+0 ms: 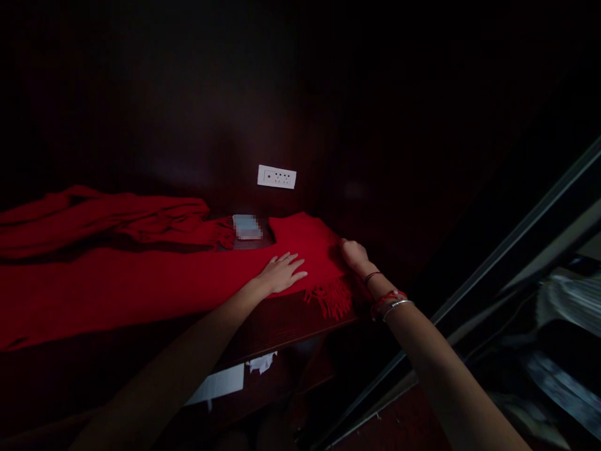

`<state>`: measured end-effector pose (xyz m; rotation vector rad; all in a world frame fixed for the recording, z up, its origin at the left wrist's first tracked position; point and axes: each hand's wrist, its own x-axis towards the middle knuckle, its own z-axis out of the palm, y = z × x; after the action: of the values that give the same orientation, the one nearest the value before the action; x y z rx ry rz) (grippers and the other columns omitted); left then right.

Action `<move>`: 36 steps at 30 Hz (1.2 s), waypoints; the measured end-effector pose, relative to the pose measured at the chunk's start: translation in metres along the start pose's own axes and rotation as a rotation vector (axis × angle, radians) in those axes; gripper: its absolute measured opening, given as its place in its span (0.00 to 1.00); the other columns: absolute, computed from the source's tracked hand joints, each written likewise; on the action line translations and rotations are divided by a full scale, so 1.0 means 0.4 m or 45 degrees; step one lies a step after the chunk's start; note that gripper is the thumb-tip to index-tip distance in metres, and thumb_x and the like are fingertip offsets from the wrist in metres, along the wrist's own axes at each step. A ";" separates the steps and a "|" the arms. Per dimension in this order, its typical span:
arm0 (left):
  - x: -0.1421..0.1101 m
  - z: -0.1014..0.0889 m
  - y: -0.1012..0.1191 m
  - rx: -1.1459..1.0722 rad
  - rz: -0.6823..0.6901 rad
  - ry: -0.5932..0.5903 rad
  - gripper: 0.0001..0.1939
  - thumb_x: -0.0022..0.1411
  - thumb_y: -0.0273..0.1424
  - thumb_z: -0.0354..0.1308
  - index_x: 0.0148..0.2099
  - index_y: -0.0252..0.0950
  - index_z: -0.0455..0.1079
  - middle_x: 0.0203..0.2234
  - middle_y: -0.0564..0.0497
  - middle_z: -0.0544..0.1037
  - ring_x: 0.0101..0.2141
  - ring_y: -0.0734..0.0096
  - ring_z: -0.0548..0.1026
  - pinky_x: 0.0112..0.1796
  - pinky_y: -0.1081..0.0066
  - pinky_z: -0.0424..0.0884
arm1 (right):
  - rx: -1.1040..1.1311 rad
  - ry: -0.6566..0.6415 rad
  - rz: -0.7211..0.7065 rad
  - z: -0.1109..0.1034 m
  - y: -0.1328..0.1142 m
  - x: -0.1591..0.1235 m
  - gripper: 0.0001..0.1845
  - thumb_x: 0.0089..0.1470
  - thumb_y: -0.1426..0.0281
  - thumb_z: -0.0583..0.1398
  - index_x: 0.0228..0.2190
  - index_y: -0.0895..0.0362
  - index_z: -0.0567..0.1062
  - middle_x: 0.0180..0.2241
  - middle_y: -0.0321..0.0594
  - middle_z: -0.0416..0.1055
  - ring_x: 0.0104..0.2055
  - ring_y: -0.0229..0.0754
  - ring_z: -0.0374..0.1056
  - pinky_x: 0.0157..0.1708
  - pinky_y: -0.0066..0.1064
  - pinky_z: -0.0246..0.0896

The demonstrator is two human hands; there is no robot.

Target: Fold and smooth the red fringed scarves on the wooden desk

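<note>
A long red scarf (pixel 178 275) with a fringed end lies spread along a dark wooden shelf (pixel 282 326). Flat on the scarf, fingers spread, rests my left hand (pixel 280 274). My right hand (pixel 354 255) is closed at the scarf's right edge, above the fringe (pixel 331 299), and appears to pinch the cloth there; its fingertips are partly hidden. Near the right end, part of the scarf is folded over toward the back wall. Behind it on the left, more red cloth (pixel 154 216) lies bunched, with a fringe at its right end.
A small pale blue, pixelated item (pixel 247 227) sits between the cloths. A white socket panel (pixel 277 176) is on the dark back wall. Below the shelf are a white board (pixel 218 383) and crumpled paper (pixel 261 362). Stacked items (pixel 573 300) stand at right beyond a metal-edged frame.
</note>
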<state>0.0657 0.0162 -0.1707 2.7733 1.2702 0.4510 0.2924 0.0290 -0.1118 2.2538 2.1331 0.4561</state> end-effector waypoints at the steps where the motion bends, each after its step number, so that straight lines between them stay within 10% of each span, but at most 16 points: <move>1: -0.013 -0.011 -0.017 -0.003 -0.042 -0.023 0.30 0.57 0.49 0.32 0.56 0.40 0.50 0.55 0.46 0.52 0.54 0.60 0.48 0.50 0.59 0.47 | 0.012 0.018 -0.046 -0.003 -0.015 -0.005 0.16 0.53 0.76 0.43 0.42 0.61 0.63 0.41 0.50 0.65 0.42 0.42 0.63 0.37 0.29 0.56; 9: -0.219 -0.103 -0.208 0.059 -0.184 -0.034 0.31 0.57 0.49 0.32 0.57 0.38 0.50 0.56 0.47 0.50 0.55 0.64 0.48 0.51 0.62 0.47 | 0.293 0.230 -0.664 -0.033 -0.223 -0.085 0.20 0.56 0.64 0.41 0.45 0.58 0.63 0.51 0.45 0.55 0.53 0.42 0.49 0.49 0.35 0.47; 13: -0.322 -0.121 -0.252 0.094 -0.218 -0.158 0.31 0.55 0.51 0.34 0.58 0.42 0.46 0.57 0.49 0.48 0.55 0.64 0.45 0.51 0.61 0.45 | 0.446 0.053 -1.027 0.001 -0.309 -0.159 0.27 0.54 0.56 0.40 0.53 0.52 0.52 0.56 0.39 0.46 0.57 0.42 0.39 0.52 0.41 0.38; 23: -0.339 -0.132 -0.223 0.131 -0.249 -0.241 0.31 0.55 0.51 0.33 0.58 0.45 0.43 0.57 0.50 0.46 0.55 0.65 0.45 0.52 0.61 0.42 | 0.497 -0.281 -0.957 0.012 -0.328 -0.169 0.29 0.53 0.54 0.35 0.54 0.51 0.47 0.57 0.37 0.39 0.58 0.42 0.34 0.53 0.45 0.29; 30: -0.349 -0.146 -0.221 0.143 -0.365 -0.254 0.31 0.56 0.48 0.34 0.59 0.40 0.43 0.57 0.47 0.45 0.56 0.65 0.44 0.52 0.61 0.42 | 0.589 -0.143 -0.831 -0.036 -0.482 -0.211 0.29 0.54 0.59 0.35 0.55 0.56 0.44 0.57 0.39 0.40 0.58 0.42 0.34 0.53 0.45 0.29; 36: -0.388 -0.149 -0.264 0.164 -0.409 -0.257 0.31 0.55 0.50 0.34 0.59 0.44 0.42 0.57 0.49 0.45 0.56 0.64 0.43 0.51 0.59 0.42 | 0.463 -0.154 -0.788 0.002 -0.476 -0.228 0.27 0.54 0.62 0.36 0.55 0.54 0.45 0.58 0.36 0.38 0.58 0.40 0.33 0.54 0.43 0.29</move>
<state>-0.1246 -0.0345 -0.1692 2.5561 1.7004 0.0679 0.1038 -0.0458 -0.1698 1.5320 2.8357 -0.0916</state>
